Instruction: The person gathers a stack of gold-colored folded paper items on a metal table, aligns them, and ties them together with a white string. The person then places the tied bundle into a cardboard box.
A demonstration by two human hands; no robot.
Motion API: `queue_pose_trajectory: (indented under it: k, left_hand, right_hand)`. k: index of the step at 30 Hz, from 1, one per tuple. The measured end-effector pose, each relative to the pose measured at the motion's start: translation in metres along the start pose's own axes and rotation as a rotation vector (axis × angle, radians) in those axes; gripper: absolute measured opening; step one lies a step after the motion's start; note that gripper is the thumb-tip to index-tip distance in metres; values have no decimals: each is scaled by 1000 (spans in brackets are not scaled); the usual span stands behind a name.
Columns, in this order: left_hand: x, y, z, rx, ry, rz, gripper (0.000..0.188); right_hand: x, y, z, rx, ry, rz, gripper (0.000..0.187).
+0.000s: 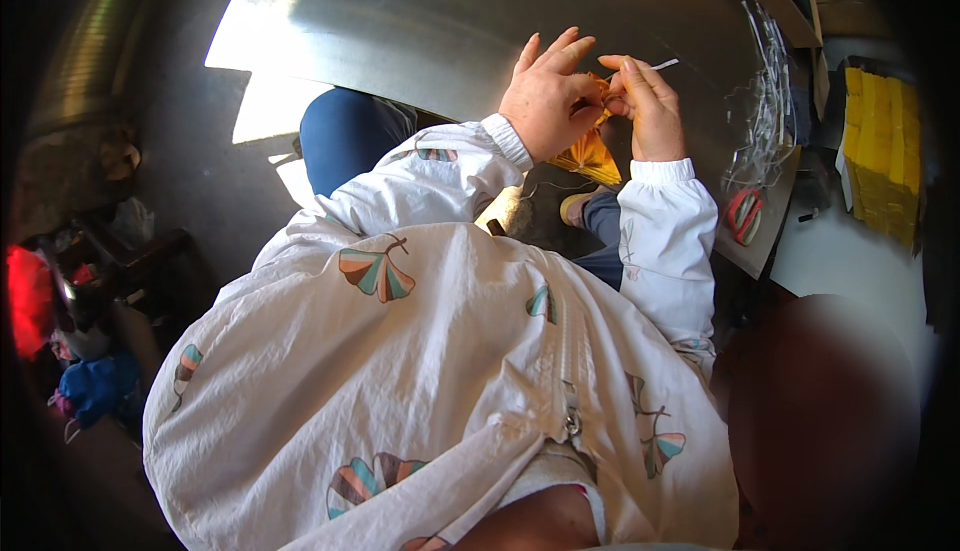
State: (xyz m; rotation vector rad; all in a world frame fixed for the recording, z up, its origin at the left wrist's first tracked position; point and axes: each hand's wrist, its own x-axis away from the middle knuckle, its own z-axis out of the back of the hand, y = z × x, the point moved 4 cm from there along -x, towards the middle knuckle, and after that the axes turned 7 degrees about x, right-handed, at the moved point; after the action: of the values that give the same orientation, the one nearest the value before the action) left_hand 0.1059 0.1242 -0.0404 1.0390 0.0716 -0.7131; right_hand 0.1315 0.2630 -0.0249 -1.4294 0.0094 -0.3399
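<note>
My left hand (553, 99) pinches the top of a shiny orange-gold pleated piece (588, 161) between thumb and forefinger, its other fingers spread upward. The piece fans out and hangs below the hands, past the table's near edge. Close beside it, my right hand (650, 116) is closed at the fingertips on a thin white strip (664, 66), whose end sticks out to the right. Where the strip meets the orange piece is hidden behind my fingers.
The grey metal table (430, 31) spreads ahead. On its right side lie a tangle of clear-white strands (765, 101) and a red-rimmed oval object (744, 216). A yellow stack (880, 146) stands farther right. My blue-clad knee (345, 141) is at the table's near edge.
</note>
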Motion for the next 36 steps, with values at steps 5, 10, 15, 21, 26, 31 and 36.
queue_pose_trajectory:
  k: [5,10,15,21,26,31,36]
  left_hand:
    - [0,11,6,-58,70,-219,5]
    - [4,18,10,-155,134,-344,11]
    - [7,16,8,-230,85,-388,15]
    - [7,14,3,-236,57,-226,13]
    - [8,13,3,-229,47,-194,13]
    - [9,9,3,-192,46,-154,13]
    - [10,9,4,-150,104,-113,11]
  right_hand:
    - [-5,0,0,34,40,-62,26]
    - [-5,-4,-5,89,-12,-44,27]
    - [-2,-5,-5,161,-44,-20,28]
    - [-5,-5,-6,230,-47,50,26]
    - [10,-20,-17,741,312,479,19]
    - [40,-21,-22,987,579,401,18]
    - [45,8,-23,167,610,-106,21]
